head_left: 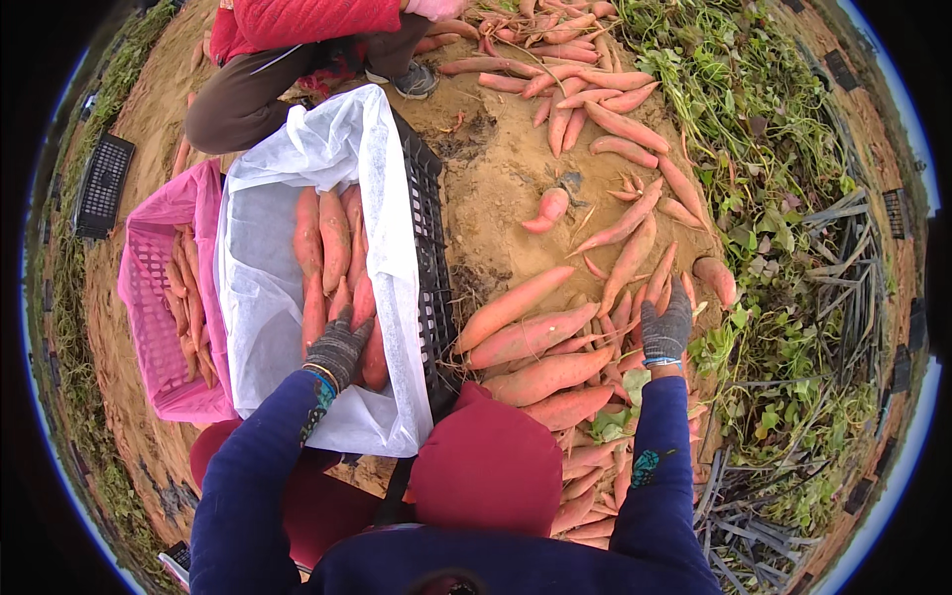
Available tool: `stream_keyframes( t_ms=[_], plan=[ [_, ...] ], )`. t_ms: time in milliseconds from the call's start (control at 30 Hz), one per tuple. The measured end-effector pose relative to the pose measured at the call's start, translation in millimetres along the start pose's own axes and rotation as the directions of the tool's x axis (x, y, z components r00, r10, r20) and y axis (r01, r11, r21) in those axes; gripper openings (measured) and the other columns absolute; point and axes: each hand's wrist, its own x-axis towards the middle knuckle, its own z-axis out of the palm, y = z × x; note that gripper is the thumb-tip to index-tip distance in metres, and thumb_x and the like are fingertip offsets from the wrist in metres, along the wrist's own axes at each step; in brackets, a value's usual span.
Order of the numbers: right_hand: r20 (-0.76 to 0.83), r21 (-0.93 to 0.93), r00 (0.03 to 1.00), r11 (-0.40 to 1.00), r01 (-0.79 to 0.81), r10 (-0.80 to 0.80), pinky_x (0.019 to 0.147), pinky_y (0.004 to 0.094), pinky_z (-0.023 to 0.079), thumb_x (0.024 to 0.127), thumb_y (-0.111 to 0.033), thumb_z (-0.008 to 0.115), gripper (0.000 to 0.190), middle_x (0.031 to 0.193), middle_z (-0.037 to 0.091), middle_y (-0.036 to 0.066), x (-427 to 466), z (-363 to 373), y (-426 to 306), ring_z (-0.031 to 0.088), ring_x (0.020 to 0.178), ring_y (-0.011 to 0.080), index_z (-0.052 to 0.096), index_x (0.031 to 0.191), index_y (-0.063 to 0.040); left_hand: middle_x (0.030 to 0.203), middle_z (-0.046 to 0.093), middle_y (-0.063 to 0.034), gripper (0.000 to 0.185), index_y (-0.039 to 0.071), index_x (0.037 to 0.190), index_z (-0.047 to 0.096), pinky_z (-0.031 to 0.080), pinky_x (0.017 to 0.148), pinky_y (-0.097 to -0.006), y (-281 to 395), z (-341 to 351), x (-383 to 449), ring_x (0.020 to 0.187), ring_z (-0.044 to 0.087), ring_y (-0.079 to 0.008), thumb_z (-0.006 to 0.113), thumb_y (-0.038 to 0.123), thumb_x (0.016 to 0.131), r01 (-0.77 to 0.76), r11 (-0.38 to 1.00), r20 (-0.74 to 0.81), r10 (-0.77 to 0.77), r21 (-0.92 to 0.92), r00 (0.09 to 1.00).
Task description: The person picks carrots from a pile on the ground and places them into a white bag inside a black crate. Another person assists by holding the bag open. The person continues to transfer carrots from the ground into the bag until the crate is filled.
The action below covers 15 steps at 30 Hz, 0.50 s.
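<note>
My left hand (338,349), in a dark grey knit glove, is inside a black plastic crate (431,275) lined with white fabric (260,245). Its fingers lie over sweet potatoes (335,234) in the crate; whether they grip one I cannot tell. On the right, my right hand (666,331), gloved alike, reaches down to slim sweet potatoes (660,275) on the ground, its fingertips at them; its grip is not clear. Between crate and right hand lie large sweet potatoes (550,375) side by side on the soil. The lower part of the crate's load is partly hidden by my left hand.
A pink-lined crate (175,297) with thin sweet potatoes adjoins the white-lined one. A co-worker in a red jacket (305,26) crouches beyond. More sweet potatoes (565,82) lie at the top; green vines (773,186) cover the right. Another black crate (104,182) stands far left.
</note>
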Motion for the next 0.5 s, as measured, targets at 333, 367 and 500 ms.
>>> stream_keyframes(
  t_ms=[333, 367, 500],
  plan=[
    [0.321, 0.284, 0.93, 0.955, 0.088, -0.181, 0.1, 0.0389, 0.042, 0.077, -0.015, 0.071, 0.056, 0.122, 0.055, 0.022, -105, 21, -124, 0.052, 0.116, 0.035, 0.052, 0.126, 0.003, 0.119, 0.053, -0.0343, 0.051, 0.003, 0.131, 0.045, 0.051, 0.081, -0.051, 12, -22, -25, 0.102, 0.062, -0.0397, 0.052, 0.022, 0.084, -0.119, 0.978, 0.201, 0.084, 0.171, 0.976],
    [0.344, 0.288, 0.908, 0.947, 0.141, -0.24, 0.099, 0.0385, 0.042, 0.078, -0.014, 0.07, 0.054, 0.122, 0.056, 0.022, -109, 22, -132, 0.053, 0.116, 0.0346, 0.051, 0.127, 0.003, 0.108, 0.059, -0.0281, 0.047, 0.006, 0.126, 0.049, 0.052, 0.076, -0.0475, 4, -25, -23, 0.092, 0.065, -0.0395, 0.056, 0.023, 0.083, -0.174, 0.972, 0.173, 0.147, 0.155, 0.974],
    [0.39, 0.308, 0.884, 0.941, 0.141, -0.26, 0.1, 0.0375, 0.042, 0.08, -0.013, 0.07, 0.053, 0.124, 0.056, 0.022, -118, 25, -148, 0.053, 0.117, 0.0325, 0.051, 0.127, 0.004, 0.107, 0.061, -0.0185, 0.04, 0.007, 0.124, 0.05, 0.05, 0.085, -0.044, -27, -26, -21, 0.099, 0.063, -0.0338, 0.056, 0.019, 0.086, -0.225, 0.974, 0.126, 0.219, 0.039, 0.968]
  ],
)
